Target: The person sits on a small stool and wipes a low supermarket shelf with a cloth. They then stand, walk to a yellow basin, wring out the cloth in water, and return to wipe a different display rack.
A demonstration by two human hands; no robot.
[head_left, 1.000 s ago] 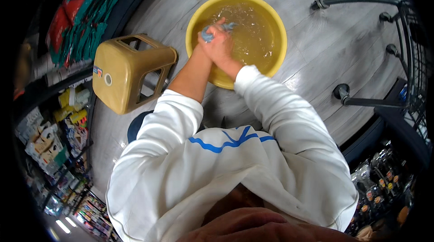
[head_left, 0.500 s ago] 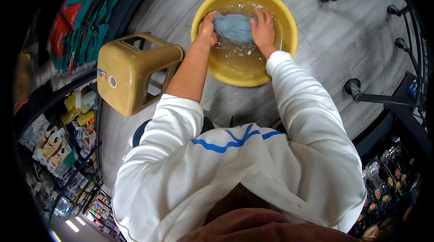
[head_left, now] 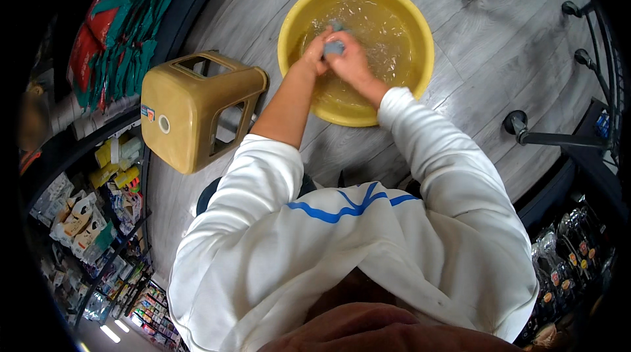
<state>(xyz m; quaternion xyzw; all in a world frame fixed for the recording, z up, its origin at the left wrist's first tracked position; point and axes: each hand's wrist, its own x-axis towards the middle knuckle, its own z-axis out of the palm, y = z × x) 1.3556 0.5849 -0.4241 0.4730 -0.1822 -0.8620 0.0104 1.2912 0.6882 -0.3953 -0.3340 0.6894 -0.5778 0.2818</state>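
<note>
grey plank floor (head_left: 526, 43) — tan stool (head_left: 190, 109), stocked shelves (head_left: 98, 201)

White long-sleeved top (blue curved chest stripe), left sleeve pushed up

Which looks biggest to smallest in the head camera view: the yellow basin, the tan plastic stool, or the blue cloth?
1. Yellow basin
2. Tan plastic stool, close behind; it lies nearer the picture's curved rim, so this order is unsure
3. Blue cloth, bunched small between the left hand and right hand
</note>
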